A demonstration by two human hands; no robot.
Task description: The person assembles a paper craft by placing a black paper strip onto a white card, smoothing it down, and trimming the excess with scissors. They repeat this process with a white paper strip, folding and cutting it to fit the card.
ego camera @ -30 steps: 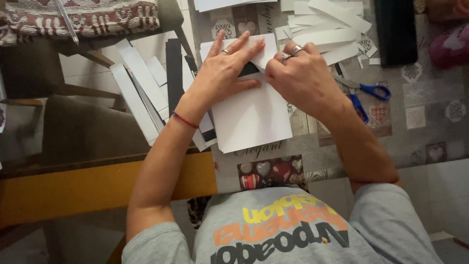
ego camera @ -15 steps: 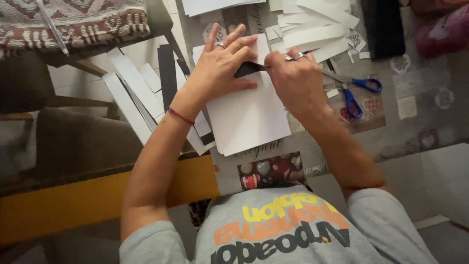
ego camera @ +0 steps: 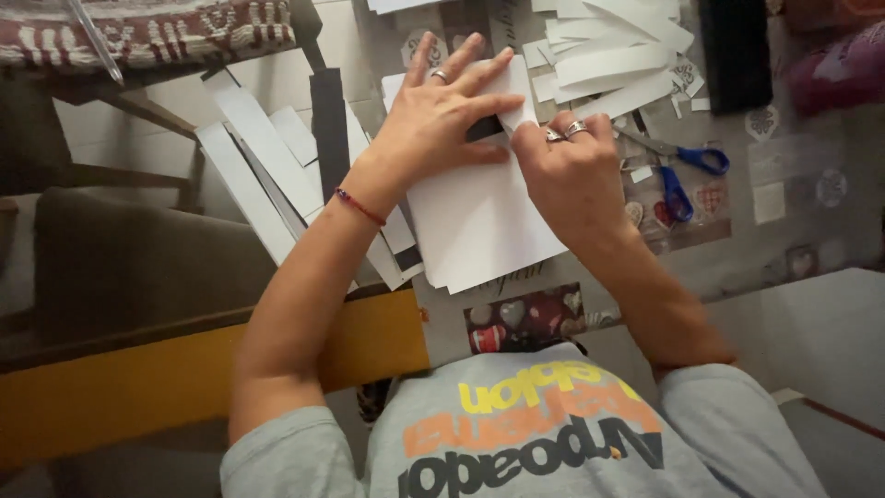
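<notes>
A white sheet (ego camera: 479, 231) lies on the glass table, with other white sheets stacked under it. My left hand (ego camera: 442, 111) rests flat on its upper part with the fingers spread; it wears a ring and a red thread bracelet. My right hand (ego camera: 572, 175), with two rings, has its fingers curled at the sheet's top edge and pinches the paper there. A small black piece (ego camera: 484, 129) shows between the two hands, partly covered by the fingers.
Blue-handled scissors (ego camera: 687, 171) lie right of my right hand. A pile of white paper strips (ego camera: 608, 55) sits beyond the hands, and more white strips (ego camera: 263, 157) and a black strip (ego camera: 329, 120) lie left. A black flat object (ego camera: 733, 51) is at the far right.
My right hand has gone from lying flat at the sheet's top right corner to curling its fingers on the top edge beside the black piece. My left hand stays pressed on the sheet.
</notes>
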